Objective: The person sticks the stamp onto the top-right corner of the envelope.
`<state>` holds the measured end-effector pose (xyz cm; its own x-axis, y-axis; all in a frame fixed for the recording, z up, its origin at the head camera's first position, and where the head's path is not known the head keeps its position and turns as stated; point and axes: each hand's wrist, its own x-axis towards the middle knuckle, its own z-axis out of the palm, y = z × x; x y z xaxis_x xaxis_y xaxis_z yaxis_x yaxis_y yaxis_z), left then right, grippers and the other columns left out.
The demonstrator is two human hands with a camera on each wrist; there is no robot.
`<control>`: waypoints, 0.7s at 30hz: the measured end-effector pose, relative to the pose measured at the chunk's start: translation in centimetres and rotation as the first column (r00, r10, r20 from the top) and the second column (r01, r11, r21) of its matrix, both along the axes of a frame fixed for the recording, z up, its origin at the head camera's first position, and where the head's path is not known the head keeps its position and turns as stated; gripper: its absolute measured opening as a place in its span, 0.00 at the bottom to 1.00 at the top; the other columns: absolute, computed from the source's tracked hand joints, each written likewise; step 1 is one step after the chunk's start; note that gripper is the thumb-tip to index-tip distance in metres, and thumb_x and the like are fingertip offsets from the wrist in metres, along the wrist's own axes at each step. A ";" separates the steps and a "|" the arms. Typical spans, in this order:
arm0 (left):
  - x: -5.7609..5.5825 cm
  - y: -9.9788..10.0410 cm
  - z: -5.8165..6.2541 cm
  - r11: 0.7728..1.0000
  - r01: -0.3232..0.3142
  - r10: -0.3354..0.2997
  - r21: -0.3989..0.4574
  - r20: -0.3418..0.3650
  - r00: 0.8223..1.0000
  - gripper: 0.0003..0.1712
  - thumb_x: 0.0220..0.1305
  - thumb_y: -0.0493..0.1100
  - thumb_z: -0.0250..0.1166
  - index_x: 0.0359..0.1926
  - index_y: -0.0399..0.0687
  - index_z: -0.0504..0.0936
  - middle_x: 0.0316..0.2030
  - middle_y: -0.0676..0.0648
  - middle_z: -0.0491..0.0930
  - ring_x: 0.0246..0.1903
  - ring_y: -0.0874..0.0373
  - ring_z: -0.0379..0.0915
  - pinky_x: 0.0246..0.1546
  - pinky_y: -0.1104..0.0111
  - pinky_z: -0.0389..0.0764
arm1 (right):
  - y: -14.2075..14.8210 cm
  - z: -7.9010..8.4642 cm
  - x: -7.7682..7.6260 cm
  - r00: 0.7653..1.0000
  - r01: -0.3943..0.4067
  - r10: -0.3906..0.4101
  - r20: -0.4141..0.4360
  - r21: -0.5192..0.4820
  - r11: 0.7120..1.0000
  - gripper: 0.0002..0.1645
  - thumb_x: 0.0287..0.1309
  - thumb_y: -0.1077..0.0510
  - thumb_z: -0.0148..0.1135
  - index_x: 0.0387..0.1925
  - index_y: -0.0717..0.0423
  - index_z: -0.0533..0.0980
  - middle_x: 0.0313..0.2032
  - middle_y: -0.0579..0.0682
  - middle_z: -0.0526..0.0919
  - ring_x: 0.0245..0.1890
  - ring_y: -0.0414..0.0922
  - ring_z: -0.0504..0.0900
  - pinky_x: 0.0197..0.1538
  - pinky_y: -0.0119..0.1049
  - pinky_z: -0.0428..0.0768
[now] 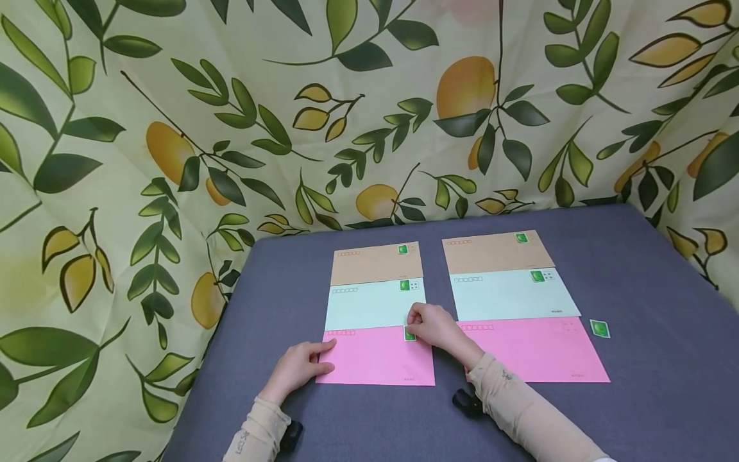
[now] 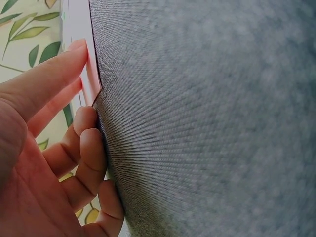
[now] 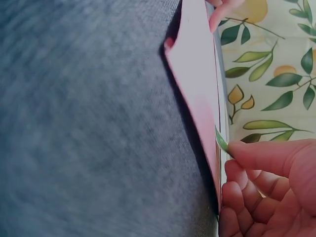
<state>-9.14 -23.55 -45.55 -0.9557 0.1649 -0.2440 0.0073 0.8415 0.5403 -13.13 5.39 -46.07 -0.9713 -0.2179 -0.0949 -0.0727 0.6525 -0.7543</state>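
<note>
A pink envelope (image 1: pixel 375 362) lies at the front of the left column on the table. My left hand (image 1: pixel 300 366) rests at its left edge, with thumb and forefinger extended onto the paper. In the left wrist view the other fingers of the left hand (image 2: pixel 64 148) are bent beside the envelope's corner. My right hand (image 1: pixel 432 326) pinches a green stamp (image 1: pixel 410 335) over the upper right corner of this envelope. The right wrist view shows the stamp (image 3: pixel 221 140) tilted up between thumb and finger of the right hand (image 3: pixel 276 182), its lower end near the paper.
Behind it lie a stamped light blue envelope (image 1: pixel 364 308) and a stamped brown envelope (image 1: pixel 369 266). The right column has another stamped brown envelope (image 1: pixel 491 253), a stamped light blue one (image 1: pixel 502 298) and an unstamped pink one (image 1: pixel 537 353). A loose stamp (image 1: pixel 600 328) lies right of them.
</note>
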 end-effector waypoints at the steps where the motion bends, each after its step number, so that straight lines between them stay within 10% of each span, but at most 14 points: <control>1: 0.0 0.0 0.0 1.000 -0.001 0.001 0.001 0.000 1.000 0.29 0.49 0.47 0.71 0.55 0.54 0.79 0.19 0.51 0.64 0.21 0.59 0.59 0.22 0.72 0.56 | 0.0 0.0 0.0 1.000 0.004 -0.004 0.001 0.007 1.000 0.07 0.48 0.63 0.65 0.22 0.54 0.74 0.16 0.46 0.70 0.17 0.40 0.67 0.23 0.31 0.63; 21: 0.2 0.1 0.3 1.000 0.012 -0.013 -0.014 -0.032 0.999 0.28 0.50 0.47 0.71 0.55 0.53 0.79 0.19 0.51 0.64 0.22 0.60 0.58 0.22 0.72 0.57 | -0.6 -0.4 0.0 0.998 -0.024 0.033 -0.057 0.150 0.988 0.07 0.49 0.64 0.64 0.21 0.52 0.76 0.16 0.44 0.70 0.19 0.40 0.67 0.25 0.30 0.63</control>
<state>-8.92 -23.47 -45.29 -0.9608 0.1739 -0.2159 0.0350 0.8485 0.5280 -13.13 4.84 -46.44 -0.9699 -0.2329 -0.0706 -0.1344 0.7546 -0.6423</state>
